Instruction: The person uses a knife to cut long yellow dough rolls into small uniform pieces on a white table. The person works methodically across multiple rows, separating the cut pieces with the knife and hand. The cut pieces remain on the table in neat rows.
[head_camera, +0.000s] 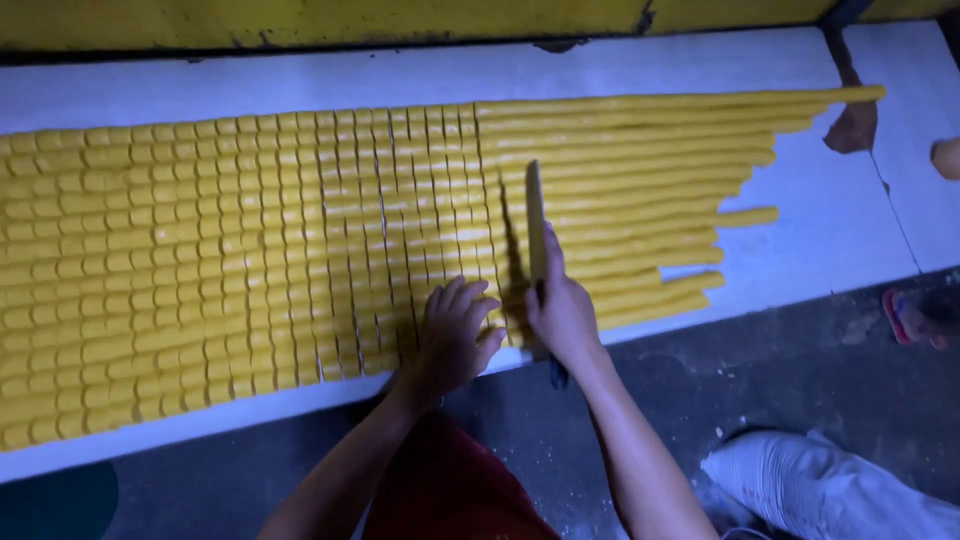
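Many long yellow dough ropes (640, 160) lie side by side on a low white board (830, 230). Their left part is cut into rows of small yellow pieces (200, 270). My right hand (562, 312) grips a long knife (536, 225) by its dark handle, the blade standing across the ropes at the boundary between cut and uncut dough. My left hand (455, 335) rests flat, fingers spread, on the cut pieces just left of the blade.
A yellow wall (300, 20) runs behind the board. The dark floor (780, 380) lies in front. A foot in a red sandal (912, 318) is at the right, a grey-trousered leg (830, 490) at bottom right, my red clothing (440, 490) below.
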